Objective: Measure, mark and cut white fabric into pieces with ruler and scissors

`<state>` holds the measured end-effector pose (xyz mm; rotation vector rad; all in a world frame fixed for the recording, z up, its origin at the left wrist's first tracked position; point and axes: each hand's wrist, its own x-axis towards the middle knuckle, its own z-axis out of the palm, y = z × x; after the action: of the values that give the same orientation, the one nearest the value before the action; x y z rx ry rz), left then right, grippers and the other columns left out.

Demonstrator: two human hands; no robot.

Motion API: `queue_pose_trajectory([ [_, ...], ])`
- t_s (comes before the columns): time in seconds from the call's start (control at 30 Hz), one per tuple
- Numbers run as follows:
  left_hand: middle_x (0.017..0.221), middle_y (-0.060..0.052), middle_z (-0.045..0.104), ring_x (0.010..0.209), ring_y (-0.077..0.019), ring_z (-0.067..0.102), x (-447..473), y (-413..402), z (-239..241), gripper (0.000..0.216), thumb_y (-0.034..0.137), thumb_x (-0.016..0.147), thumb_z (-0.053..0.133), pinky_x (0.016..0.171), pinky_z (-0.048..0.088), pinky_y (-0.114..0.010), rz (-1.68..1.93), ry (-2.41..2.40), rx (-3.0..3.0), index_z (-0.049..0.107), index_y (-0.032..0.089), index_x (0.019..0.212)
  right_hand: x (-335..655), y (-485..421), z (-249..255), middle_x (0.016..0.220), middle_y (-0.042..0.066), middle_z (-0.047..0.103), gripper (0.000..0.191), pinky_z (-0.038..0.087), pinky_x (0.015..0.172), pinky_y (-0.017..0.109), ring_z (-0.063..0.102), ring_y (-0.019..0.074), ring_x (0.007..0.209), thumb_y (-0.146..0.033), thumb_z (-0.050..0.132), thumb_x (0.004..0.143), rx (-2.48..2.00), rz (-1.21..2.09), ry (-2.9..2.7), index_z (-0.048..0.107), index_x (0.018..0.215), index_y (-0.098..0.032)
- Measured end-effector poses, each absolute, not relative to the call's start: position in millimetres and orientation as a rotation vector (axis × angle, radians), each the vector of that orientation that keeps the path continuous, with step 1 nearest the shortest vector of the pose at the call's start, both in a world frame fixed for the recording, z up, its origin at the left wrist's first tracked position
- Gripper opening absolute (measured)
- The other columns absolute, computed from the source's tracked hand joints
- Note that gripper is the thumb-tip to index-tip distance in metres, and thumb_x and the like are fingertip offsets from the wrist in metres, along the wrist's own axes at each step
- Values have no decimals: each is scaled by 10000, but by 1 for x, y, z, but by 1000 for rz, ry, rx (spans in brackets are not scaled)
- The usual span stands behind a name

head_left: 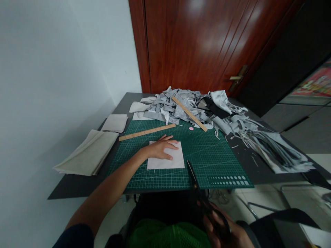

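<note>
My left hand (pixel 162 148) lies with spread fingers on a white, nearly square piece of cloth (pixel 176 160). Under the cloth is a green cutting mat (pixel 207 148) printed with a grid. At the lower right my right hand (pixel 224 224) is wrapped round the handles of black scissors (pixel 194 179). The blades point away from me over the mat's front edge, just right of the cloth and apart from it. One wooden ruler (pixel 147 132) lies on the mat behind my left hand.
A heap of grey fabric scraps (pixel 178 103) fills the table's far side, with a second wooden ruler (pixel 190 114) across it. Folded cloth stacks (pixel 88 153) lie at the left by the wall. More grey strips (pixel 274 148) spread along the right. A pink piece (pixel 191 128) lies on the mat.
</note>
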<state>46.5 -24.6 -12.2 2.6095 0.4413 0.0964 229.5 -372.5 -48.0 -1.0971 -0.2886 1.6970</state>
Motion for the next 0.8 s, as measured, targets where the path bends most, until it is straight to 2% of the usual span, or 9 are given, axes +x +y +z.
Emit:
queue_pose_trajectory([
  [0.13, 1647, -6, 407, 1599, -331, 139, 46, -34, -10, 606, 446, 847, 799, 1268, 23, -639, 104, 406, 2642, 614, 352, 1416, 226, -389, -59, 649, -44, 590, 614, 342, 427, 177, 494, 63, 441, -540, 905, 707, -1169, 1619, -266, 672, 1191, -243],
  [0.3, 1645, -14, 411, 1598, -332, 145, 49, -38, -4, 585, 420, 829, 823, 1269, -2, -635, 65, 437, 2652, 647, 333, 1380, 212, -394, -48, 678, -51, 571, 598, 320, 462, 177, 480, 55, 476, -555, 880, 732, -1217, 1593, -230, 633, 1190, -262],
  [0.57, 1652, -14, 400, 1599, -336, 136, 51, -41, 1, 588, 445, 822, 827, 1275, -10, -621, 19, 463, 2650, 657, 314, 1369, 214, -384, -43, 671, -54, 563, 674, 321, 446, 188, 463, 57, 444, -654, 836, 730, -1248, 1680, -347, 613, 1199, -225],
  [0.8, 1635, -40, 428, 1591, -347, 173, 52, -45, -2, 654, 538, 778, 842, 1287, 62, -586, 79, 429, 2701, 665, 307, 1364, 201, -379, -52, 698, -35, 590, 722, 391, 444, 219, 513, 92, 465, -699, 788, 755, -1351, 1532, -371, 594, 1254, -214],
])
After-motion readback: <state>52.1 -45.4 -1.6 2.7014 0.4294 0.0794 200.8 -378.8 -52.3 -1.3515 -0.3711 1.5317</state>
